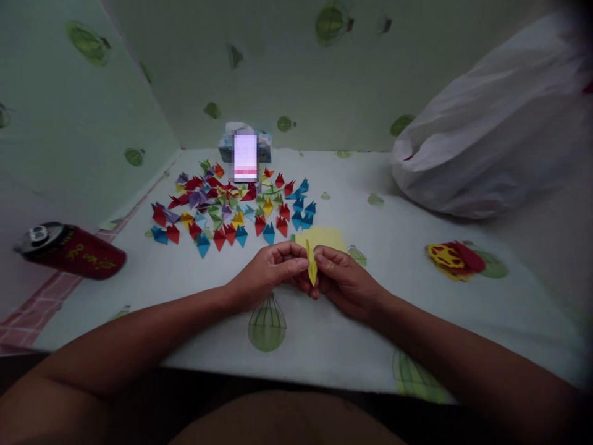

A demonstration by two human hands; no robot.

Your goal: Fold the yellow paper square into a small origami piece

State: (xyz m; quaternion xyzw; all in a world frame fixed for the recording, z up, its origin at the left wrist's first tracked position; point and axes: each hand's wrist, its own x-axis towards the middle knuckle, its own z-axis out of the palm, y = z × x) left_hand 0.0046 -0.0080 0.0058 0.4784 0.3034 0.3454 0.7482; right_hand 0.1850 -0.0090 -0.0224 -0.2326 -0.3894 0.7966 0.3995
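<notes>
Between my two hands is a narrow piece of folded yellow paper, held upright just above the table's front half. My left hand pinches it from the left with thumb and fingers. From the right, my right hand grips the same paper, its fingertips close to those of the left. Flat yellow paper sheets lie on the table right behind the hands, partly covered by them. Farther back and left spreads a crowd of small folded paper cranes in red, blue, yellow, green and purple.
A lit phone leans against a tissue box at the back. On the left stands a tilted-looking red can. A large white plastic bag fills the back right, with a red and yellow item nearer.
</notes>
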